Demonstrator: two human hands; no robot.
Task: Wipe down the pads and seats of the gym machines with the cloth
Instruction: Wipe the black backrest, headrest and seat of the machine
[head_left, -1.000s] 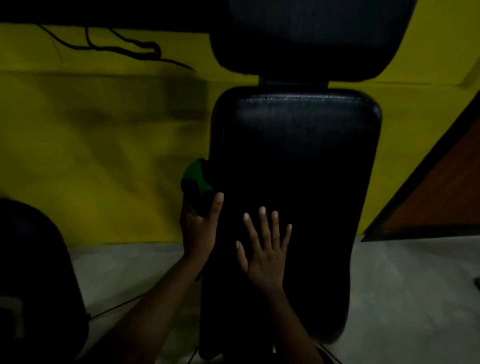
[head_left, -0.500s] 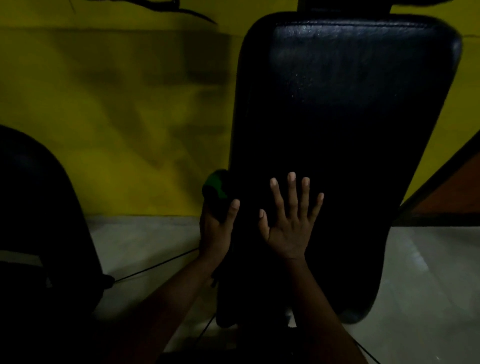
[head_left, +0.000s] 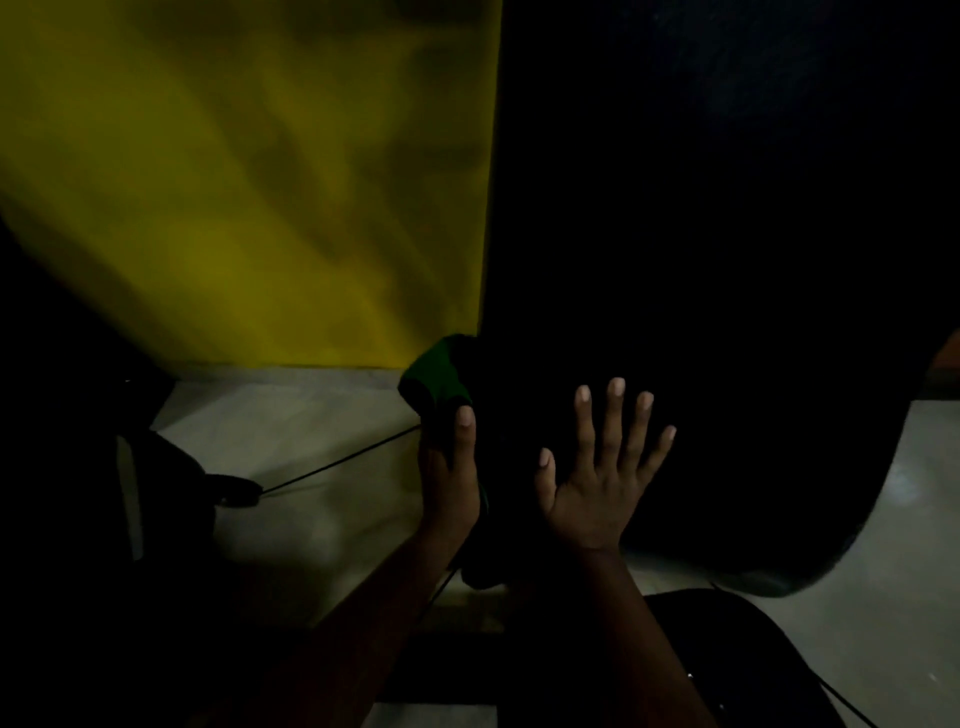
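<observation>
Closing in on the black back pad (head_left: 727, 234) since half a second ago, crowding its top edge out of view and letting it fill the right side from the top almost to the bottom. Reaching forward with both bare forearms from the lower edge. Showing a dark rounded shape (head_left: 748, 654) below the right forearm, too dim for detail. Pressing the right hand (head_left: 597, 483) flat against the lower part of the pad, fingers (head_left: 614, 431) straight and spread apart, thumb held out to the left, holding nothing. Gripping the green cloth (head_left: 434, 371) with the left hand (head_left: 449, 478) at the pad's left edge, just beside the right hand, thumb lying up the front with its nail showing and the other fingers hidden behind the fabric; bunching the cloth above the thumb, touching the pad's edge. Crossing the pale floor (head_left: 311, 410) beyond the left hand with a thin black cable (head_left: 337, 461), running from under the cloth toward a dark machine part (head_left: 104, 493) at the left, lost in shadow. Backing everything on the left with a yellow wall (head_left: 234, 182), mottled with shadow and meeting the floor just behind the cloth.
</observation>
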